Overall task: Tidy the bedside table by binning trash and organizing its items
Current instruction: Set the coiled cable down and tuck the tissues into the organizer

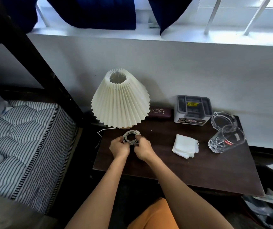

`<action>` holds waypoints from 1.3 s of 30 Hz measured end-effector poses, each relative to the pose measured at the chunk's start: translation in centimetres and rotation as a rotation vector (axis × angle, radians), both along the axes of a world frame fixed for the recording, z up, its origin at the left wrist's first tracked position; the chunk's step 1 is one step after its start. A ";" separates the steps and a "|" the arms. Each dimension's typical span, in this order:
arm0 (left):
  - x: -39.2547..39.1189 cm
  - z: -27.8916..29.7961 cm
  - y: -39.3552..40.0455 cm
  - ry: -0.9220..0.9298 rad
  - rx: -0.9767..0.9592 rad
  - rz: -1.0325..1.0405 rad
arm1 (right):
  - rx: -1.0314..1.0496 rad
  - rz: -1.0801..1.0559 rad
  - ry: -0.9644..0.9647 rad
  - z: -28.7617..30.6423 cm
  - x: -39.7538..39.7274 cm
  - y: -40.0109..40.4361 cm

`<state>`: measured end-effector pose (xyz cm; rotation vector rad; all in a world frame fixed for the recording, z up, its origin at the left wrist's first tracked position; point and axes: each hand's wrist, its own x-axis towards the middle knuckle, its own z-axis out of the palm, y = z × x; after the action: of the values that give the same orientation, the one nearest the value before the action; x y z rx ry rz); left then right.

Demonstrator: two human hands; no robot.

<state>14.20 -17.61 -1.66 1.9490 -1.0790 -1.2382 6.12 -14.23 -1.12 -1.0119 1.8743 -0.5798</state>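
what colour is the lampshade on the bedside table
The pleated paper-like lampshade is cream white, seen clearly in the head view.

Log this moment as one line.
left hand: on coiled cable | right hand: on coiled cable | tissue: on table, unbinned

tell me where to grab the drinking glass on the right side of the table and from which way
The drinking glass stands upright, heavy cut base down. Wrap its smooth wall near mid-height, coming from the front right, since the glass jar sits close behind it and the folded tissue lies on its left.
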 end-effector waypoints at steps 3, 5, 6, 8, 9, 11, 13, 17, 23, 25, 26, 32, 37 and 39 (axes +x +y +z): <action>-0.1 0.1 0.4 -0.049 -0.021 -0.054 | 0.008 0.063 0.035 0.1 -0.1 0.5; -0.3 0.3 0.8 -0.083 -0.035 -0.084 | -0.015 0.085 0.073 0.4 -0.3 0.9; -0.4 0.3 1.0 -0.105 -0.051 -0.094 | -0.035 0.084 0.086 0.5 -0.5 1.2; -1.1 0.4 1.8 -0.160 -0.092 -0.113 | -0.057 0.056 0.106 0.9 -1.5 2.1; -1.4 0.4 2.2 -0.180 -0.107 -0.110 | -0.064 0.026 0.118 1.0 -2.2 2.7; -2.5 0.7 3.5 -0.180 -0.153 -0.105 | -0.114 -0.089 0.168 1.3 -4.1 4.1; -4.0 1.1 4.9 -0.161 -0.204 -0.159 | -0.180 -0.260 0.213 1.6 -6.1 5.8; -7.3 1.6 7.4 -0.059 -0.192 -0.326 | -0.146 -0.625 0.201 1.8 -10.0 8.9; -11.3 0.8 9.5 -0.046 -0.152 -0.479 | -0.010 -0.670 0.149 0.3 -12.8 11.3; -12.3 0.4 9.6 -0.053 -0.138 -0.503 | 0.012 -0.657 0.147 -0.2 -13.1 11.5; -12.8 0.1 9.5 -0.060 -0.122 -0.515 | 0.024 -0.650 0.145 -0.4 -13.3 11.4; -14.9 -1.1 8.6 -0.125 -0.021 -0.504 | 0.030 -0.546 0.230 -1.0 -13.7 10.8; -15.9 -1.5 7.7 -0.210 0.058 -0.402 | 0.025 -0.522 0.249 -1.4 -13.3 10.3; -16.0 -1.7 7.6 -0.194 0.126 -0.407 | 0.026 -0.551 0.203 -1.6 -13.2 10.1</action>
<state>-1.85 -10.04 -3.39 2.0405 -1.5915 -1.3727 -7.04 -4.11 -2.73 -0.5417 2.3522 -0.7876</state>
